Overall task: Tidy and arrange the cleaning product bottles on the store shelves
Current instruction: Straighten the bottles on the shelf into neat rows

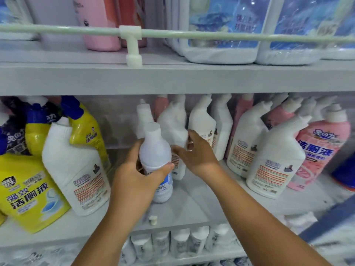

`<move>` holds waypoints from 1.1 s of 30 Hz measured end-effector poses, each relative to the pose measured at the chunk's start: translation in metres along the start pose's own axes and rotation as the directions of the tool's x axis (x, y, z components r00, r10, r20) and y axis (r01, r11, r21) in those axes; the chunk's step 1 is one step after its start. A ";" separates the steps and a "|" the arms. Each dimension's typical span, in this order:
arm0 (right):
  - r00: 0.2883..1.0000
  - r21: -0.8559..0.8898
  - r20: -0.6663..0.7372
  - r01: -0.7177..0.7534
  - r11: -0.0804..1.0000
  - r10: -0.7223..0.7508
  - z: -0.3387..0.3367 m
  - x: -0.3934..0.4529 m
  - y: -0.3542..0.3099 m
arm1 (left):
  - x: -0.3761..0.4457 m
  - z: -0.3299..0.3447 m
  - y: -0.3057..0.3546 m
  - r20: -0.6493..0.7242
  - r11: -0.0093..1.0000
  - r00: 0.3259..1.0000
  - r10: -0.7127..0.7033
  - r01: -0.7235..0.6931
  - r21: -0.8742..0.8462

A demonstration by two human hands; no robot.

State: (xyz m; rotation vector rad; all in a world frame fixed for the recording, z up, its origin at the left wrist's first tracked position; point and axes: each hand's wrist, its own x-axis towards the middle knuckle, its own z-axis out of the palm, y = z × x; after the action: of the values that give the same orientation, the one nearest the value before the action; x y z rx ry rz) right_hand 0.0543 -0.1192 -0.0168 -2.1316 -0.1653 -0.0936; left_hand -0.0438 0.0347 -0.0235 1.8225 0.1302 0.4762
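Left hand (138, 169) gripping small white bottle (156, 156) at frame centre, bottle upright on middle shelf (192, 204), right hand (196, 152) at 3 o'clock of bottle, fingers relaxed, touching angled-neck bottle (172, 127) behind.

white round bottle (155, 150), upright, middle shelf (192, 206)

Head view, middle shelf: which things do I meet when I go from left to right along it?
Yellow bottle → big white bottle → left hand holding a small white bottle → right hand → angled-neck white bottle → pink bottle.
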 end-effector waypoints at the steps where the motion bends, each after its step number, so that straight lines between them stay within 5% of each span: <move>1: 1.000 0.008 0.001 -0.019 1.000 0.019 -0.003 -0.003 0.001 | 0.001 0.005 -0.004 0.005 1.000 1.000 0.000 0.000 0.003; 7: 0.939 0.142 -0.344 0.032 0.989 0.019 -0.065 -0.063 0.021 | 0.001 0.015 -0.013 0.050 0.997 0.999 0.018 -0.022 0.077; 9: 0.860 0.095 -0.510 0.096 0.991 -0.035 -0.100 -0.088 0.027 | -0.019 0.023 0.000 -0.093 0.966 0.973 0.209 -0.192 0.171; 11: 0.776 0.040 -0.628 0.107 0.993 -0.058 -0.133 -0.106 0.038 | -0.042 0.039 0.019 -0.214 0.855 0.835 0.507 -0.456 0.245; 13: 0.743 0.029 -0.669 0.046 0.999 -0.015 -0.159 -0.115 0.056 | -0.053 0.069 0.032 -0.147 0.802 0.791 0.594 -0.596 0.033; 15: 0.769 0.024 -0.638 -0.028 0.999 0.036 -0.178 -0.115 0.075 | -0.043 0.106 0.046 0.034 0.880 0.897 0.442 -0.425 -0.212; 17: 0.827 0.026 -0.557 -0.077 0.997 0.079 -0.191 -0.113 0.088 | -0.020 0.146 0.060 0.138 0.940 0.952 0.272 -0.232 -0.251; 24: 0.971 0.085 -0.240 0.013 0.996 0.008 -0.205 -0.103 0.127 | 0.056 0.226 0.095 0.395 0.963 0.891 0.224 -0.265 0.052; 33: 0.996 0.165 -0.083 -0.020 0.986 0.034 -0.196 -0.075 0.157 | 0.034 0.205 0.071 0.302 0.985 0.953 0.019 -0.069 0.157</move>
State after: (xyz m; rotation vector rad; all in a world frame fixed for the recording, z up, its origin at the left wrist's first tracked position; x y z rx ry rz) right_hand 0.0040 -0.3737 -0.0522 -1.9616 -0.0903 -0.1503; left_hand 0.0555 -0.1594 0.0053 2.0431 -0.0820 0.2193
